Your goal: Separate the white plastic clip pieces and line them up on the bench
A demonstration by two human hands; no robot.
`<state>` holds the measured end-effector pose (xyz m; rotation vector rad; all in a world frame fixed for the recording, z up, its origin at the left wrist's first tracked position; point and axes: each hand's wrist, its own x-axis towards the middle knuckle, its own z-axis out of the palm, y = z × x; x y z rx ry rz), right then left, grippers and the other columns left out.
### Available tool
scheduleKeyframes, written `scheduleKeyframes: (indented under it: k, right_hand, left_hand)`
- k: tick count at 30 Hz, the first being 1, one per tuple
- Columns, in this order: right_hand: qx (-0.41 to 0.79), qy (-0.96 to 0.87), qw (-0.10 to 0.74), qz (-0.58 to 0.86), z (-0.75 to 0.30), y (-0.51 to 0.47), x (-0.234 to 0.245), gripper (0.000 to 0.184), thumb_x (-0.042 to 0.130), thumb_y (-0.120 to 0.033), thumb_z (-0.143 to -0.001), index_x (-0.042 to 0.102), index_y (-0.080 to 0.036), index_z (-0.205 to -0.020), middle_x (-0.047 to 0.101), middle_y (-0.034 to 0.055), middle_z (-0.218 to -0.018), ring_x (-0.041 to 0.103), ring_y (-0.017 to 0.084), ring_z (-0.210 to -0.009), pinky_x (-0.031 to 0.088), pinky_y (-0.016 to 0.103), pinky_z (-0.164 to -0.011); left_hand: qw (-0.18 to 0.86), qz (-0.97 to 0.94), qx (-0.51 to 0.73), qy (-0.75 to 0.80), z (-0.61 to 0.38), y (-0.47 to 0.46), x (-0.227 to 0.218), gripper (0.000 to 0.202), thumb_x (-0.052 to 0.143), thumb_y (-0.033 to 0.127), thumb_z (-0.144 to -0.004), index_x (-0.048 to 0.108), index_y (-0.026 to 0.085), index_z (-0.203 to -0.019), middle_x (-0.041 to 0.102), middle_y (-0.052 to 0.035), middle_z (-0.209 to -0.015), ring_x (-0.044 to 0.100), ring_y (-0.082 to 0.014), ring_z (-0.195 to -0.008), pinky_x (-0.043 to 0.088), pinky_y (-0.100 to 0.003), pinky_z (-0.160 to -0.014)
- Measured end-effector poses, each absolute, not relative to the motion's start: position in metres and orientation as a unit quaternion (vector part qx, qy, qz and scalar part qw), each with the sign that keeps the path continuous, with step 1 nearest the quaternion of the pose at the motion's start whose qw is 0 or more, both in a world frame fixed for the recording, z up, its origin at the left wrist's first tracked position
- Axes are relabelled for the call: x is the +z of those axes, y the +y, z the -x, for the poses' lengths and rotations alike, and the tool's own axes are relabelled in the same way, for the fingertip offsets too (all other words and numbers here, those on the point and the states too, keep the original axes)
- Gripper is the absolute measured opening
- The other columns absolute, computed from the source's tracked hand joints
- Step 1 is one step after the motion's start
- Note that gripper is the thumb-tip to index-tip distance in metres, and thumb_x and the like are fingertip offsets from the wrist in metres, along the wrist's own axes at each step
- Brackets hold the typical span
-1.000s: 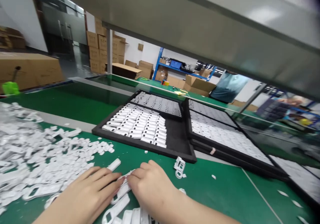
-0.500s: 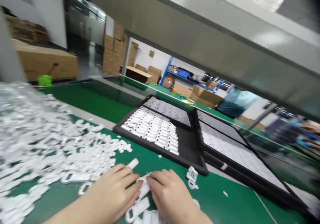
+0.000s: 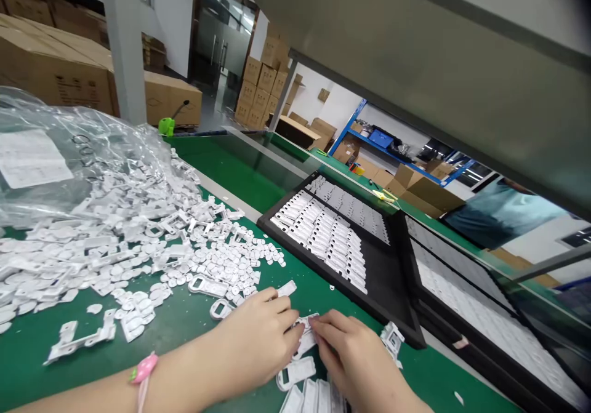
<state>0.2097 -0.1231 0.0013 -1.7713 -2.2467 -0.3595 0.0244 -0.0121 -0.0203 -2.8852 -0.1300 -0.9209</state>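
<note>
My left hand (image 3: 253, 345) and my right hand (image 3: 355, 357) meet over the green bench mat (image 3: 221, 333), their fingertips pinching a small white plastic part (image 3: 305, 333) between them. Its exact shape is partly hidden by my fingers. A white plastic frame piece (image 3: 295, 373) and a row of similar pieces (image 3: 314, 397) lie just below my hands. A large loose heap of white plastic parts (image 3: 138, 247) spreads to the left. A pink wristband (image 3: 144, 368) circles my left wrist.
A black tray (image 3: 323, 234) with rows of white parts stands just beyond my hands, and a second tray (image 3: 466, 302) lies to the right. A clear plastic bag (image 3: 50, 167) sits behind the heap. A grey shelf (image 3: 415, 62) overhangs the bench, and a co-worker's teal shirt (image 3: 503, 213) shows far right.
The view has swung left and now takes in the plastic bag and the wristband. My hands stay together on the small white part.
</note>
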Motion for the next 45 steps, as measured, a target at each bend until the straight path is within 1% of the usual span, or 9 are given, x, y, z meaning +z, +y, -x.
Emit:
scheduleKeyframes:
  k: [5, 9, 13, 19, 22, 29, 34, 40, 45]
  right_hand:
    - [-0.133, -0.777, 0.137, 0.600, -0.209, -0.123, 0.008, 0.026, 0.048, -0.009, -0.090, 0.069, -0.023, -0.096, 0.071, -0.0027, -0.091, 0.068, 0.015, -0.073, 0.047, 0.028, -0.063]
    - [-0.153, -0.784, 0.136, 0.586, -0.209, -0.127, 0.010, 0.027, 0.044, -0.011, -0.094, 0.068, -0.023, -0.099, 0.071, -0.0017, -0.090, 0.065, 0.014, -0.071, 0.045, 0.028, -0.064]
    - [-0.182, -0.791, 0.126, 0.571, -0.207, -0.127, 0.008, 0.028, 0.043, -0.009, -0.092, 0.067, -0.022, -0.100, 0.070, 0.0003, -0.087, 0.063, 0.014, -0.069, 0.042, 0.027, -0.062]
    - [-0.187, -0.796, 0.086, 0.570, -0.205, -0.121, 0.007, 0.024, 0.049, -0.006, -0.088, 0.066, -0.020, -0.097, 0.066, 0.0007, -0.079, 0.062, 0.014, -0.068, 0.043, 0.027, -0.062]
    - [-0.199, -0.797, 0.092, 0.563, -0.204, -0.122, 0.007, 0.025, 0.048, -0.005, -0.088, 0.066, -0.020, -0.096, 0.067, 0.0006, -0.079, 0.062, 0.015, -0.066, 0.044, 0.028, -0.060]
    - [-0.216, -0.789, 0.121, 0.562, -0.204, -0.133, 0.003, 0.033, 0.037, -0.012, -0.097, 0.069, -0.019, -0.105, 0.075, 0.0014, -0.097, 0.068, 0.014, -0.071, 0.049, 0.026, -0.063]
    - [-0.210, -0.787, 0.127, 0.566, -0.207, -0.135, 0.000, 0.036, 0.036, -0.010, -0.095, 0.070, -0.019, -0.105, 0.076, -0.0010, -0.095, 0.067, 0.012, -0.064, 0.048, 0.026, -0.056]
    - [-0.172, -0.791, 0.141, 0.570, -0.213, -0.132, 0.006, 0.036, 0.036, -0.013, -0.097, 0.070, -0.023, -0.103, 0.076, -0.0045, -0.099, 0.070, 0.012, -0.073, 0.050, 0.026, -0.061]
    - [-0.185, -0.785, 0.124, 0.578, -0.213, -0.135, 0.004, 0.037, 0.035, -0.015, -0.097, 0.070, -0.023, -0.106, 0.075, -0.0023, -0.103, 0.067, 0.012, -0.068, 0.050, 0.027, -0.058]
  left_hand:
    - [0.064, 0.950, -0.303, -0.043, -0.024, -0.012, -0.020, 0.007, 0.059, 0.024, -0.093, 0.063, 0.018, -0.096, 0.066, -0.0012, -0.083, 0.054, -0.0185, -0.076, 0.030, -0.036, -0.071]
    - [0.066, 0.948, -0.307, -0.045, -0.026, -0.013, -0.022, 0.006, 0.060, 0.024, -0.093, 0.062, 0.019, -0.093, 0.065, -0.0005, -0.081, 0.054, -0.0183, -0.076, 0.030, -0.036, -0.073]
    - [0.070, 0.947, -0.307, -0.062, -0.028, -0.014, -0.025, 0.010, 0.069, 0.025, -0.086, 0.063, 0.018, -0.090, 0.061, -0.0002, -0.077, 0.052, -0.0186, -0.074, 0.030, -0.035, -0.071]
    - [0.067, 0.940, -0.329, -0.063, -0.030, -0.015, -0.028, 0.016, 0.078, 0.020, -0.074, 0.065, 0.017, -0.084, 0.061, 0.0004, -0.076, 0.051, -0.0185, -0.071, 0.031, -0.035, -0.067]
    - [0.062, 0.941, -0.326, -0.068, -0.030, -0.015, -0.027, 0.014, 0.076, 0.021, -0.077, 0.065, 0.017, -0.085, 0.061, 0.0004, -0.075, 0.052, -0.0182, -0.071, 0.031, -0.035, -0.066]
    - [0.061, 0.952, -0.293, -0.063, -0.022, -0.019, -0.020, 0.011, 0.066, 0.028, -0.089, 0.064, 0.018, -0.093, 0.064, -0.0016, -0.080, 0.055, -0.0188, -0.074, 0.033, -0.036, -0.068]
    - [0.063, 0.951, -0.295, -0.070, -0.022, -0.021, -0.019, 0.010, 0.067, 0.026, -0.088, 0.063, 0.018, -0.091, 0.061, -0.0016, -0.076, 0.052, -0.0185, -0.072, 0.031, -0.036, -0.065]
    - [0.072, 0.952, -0.287, -0.075, -0.027, -0.023, -0.022, 0.008, 0.065, 0.024, -0.089, 0.064, 0.017, -0.093, 0.059, -0.0013, -0.076, 0.051, -0.0189, -0.072, 0.030, -0.036, -0.067]
    - [0.073, 0.953, -0.285, -0.076, -0.027, -0.024, -0.021, 0.008, 0.065, 0.023, -0.089, 0.065, 0.016, -0.094, 0.062, -0.0020, -0.079, 0.053, -0.0184, -0.074, 0.032, -0.036, -0.068]
